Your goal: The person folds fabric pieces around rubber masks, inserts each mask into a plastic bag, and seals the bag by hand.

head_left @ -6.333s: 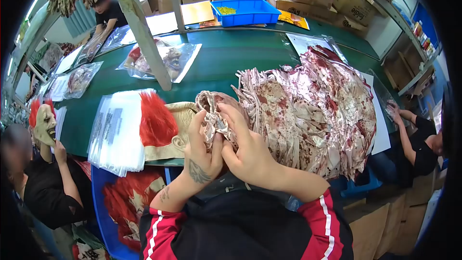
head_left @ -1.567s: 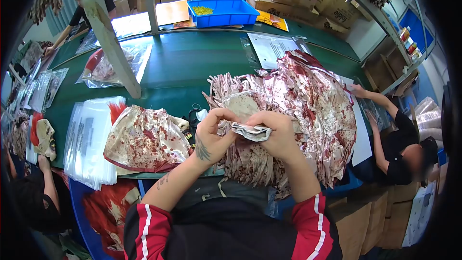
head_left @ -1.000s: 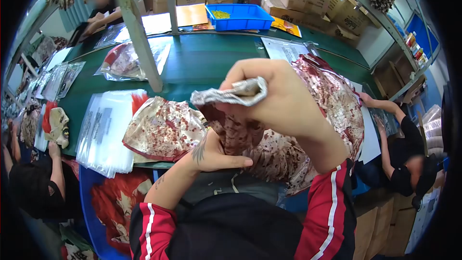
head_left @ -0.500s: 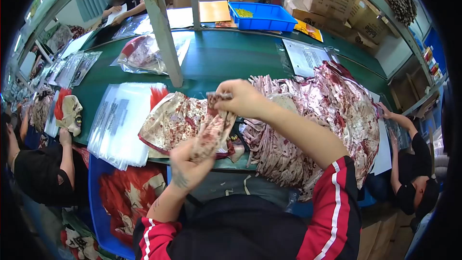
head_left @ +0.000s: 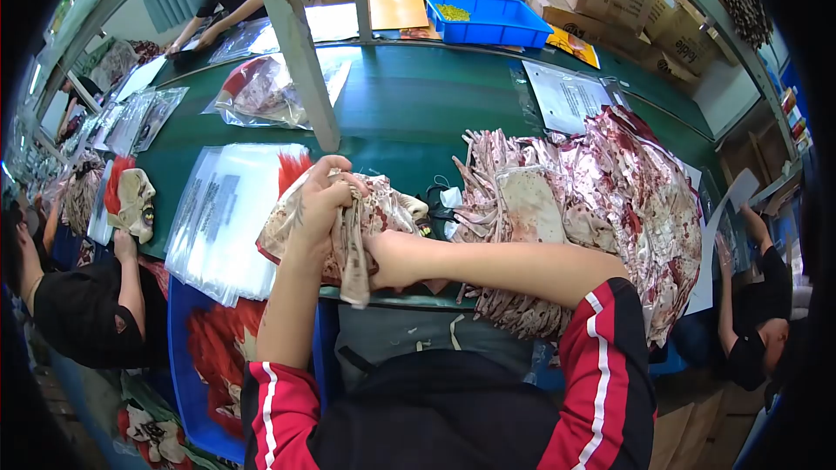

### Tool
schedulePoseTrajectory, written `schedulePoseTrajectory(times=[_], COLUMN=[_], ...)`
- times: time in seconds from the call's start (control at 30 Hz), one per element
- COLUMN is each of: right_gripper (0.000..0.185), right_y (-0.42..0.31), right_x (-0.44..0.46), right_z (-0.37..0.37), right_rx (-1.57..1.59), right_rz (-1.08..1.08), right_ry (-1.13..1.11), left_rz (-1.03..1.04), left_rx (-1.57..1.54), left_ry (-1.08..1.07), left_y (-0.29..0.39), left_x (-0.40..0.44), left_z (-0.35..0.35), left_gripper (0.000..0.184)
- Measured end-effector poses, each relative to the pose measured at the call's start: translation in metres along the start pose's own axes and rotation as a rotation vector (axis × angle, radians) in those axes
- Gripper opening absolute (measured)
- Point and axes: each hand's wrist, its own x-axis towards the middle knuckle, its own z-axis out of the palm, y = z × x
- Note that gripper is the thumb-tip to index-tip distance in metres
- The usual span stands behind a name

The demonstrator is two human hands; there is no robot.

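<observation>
My left hand [head_left: 320, 200] is closed round the upper part of a narrow stained cloth strip [head_left: 353, 265] that hangs down. Just right of the strip lies my right hand [head_left: 394, 259], low over the table edge, its fingers mostly hidden behind the cloth. Under both hands spreads a blood-spattered cloth [head_left: 383, 200] on top of a mask [head_left: 414, 209] with red hair [head_left: 293, 171]. A large heap of red-stained cloth pieces [head_left: 627, 218] is to the right, with a pale folded piece [head_left: 531, 204] on it. Printed clear bags [head_left: 222, 209] are stacked to the left.
A blue tray [head_left: 492, 22] stands at the back of the green table [head_left: 409, 96]. A metal post [head_left: 300, 61] rises in front of it. Below the left edge is a blue bin [head_left: 196, 383] with red-haired masks. Co-workers are at the left, back left and right.
My hands have moved left and down-left with the cloth strip, from in front of my chest to over the spattered cloth. The right co-worker's hand now lifts a pale sheet.
</observation>
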Motion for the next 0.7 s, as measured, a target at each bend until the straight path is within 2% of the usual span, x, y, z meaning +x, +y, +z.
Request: schedulePoseTrajectory(times=[0.03, 0.1, 0.13, 0.17, 0.2, 0.27, 0.3, 0.43, 0.47, 0.6, 0.7], right_gripper=[0.026, 0.025, 0.027, 0.03, 0.03, 0.034, 0.034, 0.038, 0.038, 0.023, 0.022], right_y=[0.007, 0.029, 0.029, 0.03, 0.038, 0.062, 0.068, 0.082, 0.084, 0.089, 0.083], right_x=[0.008, 0.032, 0.035, 0.037, 0.046, 0.07, 0.077, 0.102, 0.104, 0.108, 0.106], right_z=[0.0, -0.005, -0.015, -0.027, -0.034, -0.042, -0.046, -0.056, -0.055, -0.039, -0.036], right_rx=[0.005, -0.523, -0.485, -0.446, -0.441, -0.433, -0.431, -0.162, -0.159, -0.237, -0.293], right_rz=[0.0, -0.062, -0.077, -0.092, -0.092, -0.06, -0.059, 0.072, 0.072, -0.248, -0.222], right_ry=[0.002, 0.314, 0.462, 0.609, 0.608, 0.868, 0.873, 0.349, 0.349, 0.684, 0.647], left_rz=[-0.003, -0.012, -0.017, 0.005, 0.028, 0.081, 0.083, 0.568, 0.566, 0.881, 0.83], left_rx=[0.105, 0.315, 0.316, 0.457, 0.598, 0.88, 0.883, 0.997, 0.998, 1.124, 1.256], left_ry=[0.0, 0.0, -0.002, 0.073, 0.149, 0.299, 0.296, 0.425, 0.424, 0.592, 0.637], left_y=[0.0, -0.004, -0.007, -0.011, -0.016, -0.025, -0.031, -0.063, -0.068, -0.085, -0.079], left_x=[0.007, 0.017, 0.02, 0.023, 0.025, 0.03, 0.032, 0.033, 0.037, 0.043, 0.031], left_z=[-0.005, -0.012, -0.013, -0.012, -0.009, -0.003, -0.001, 0.0, -0.001, -0.009, -0.01], left_gripper=[0.025, 0.018, 0.018, 0.017, 0.015, 0.015, 0.015, 0.024, 0.024, 0.022, 0.019])
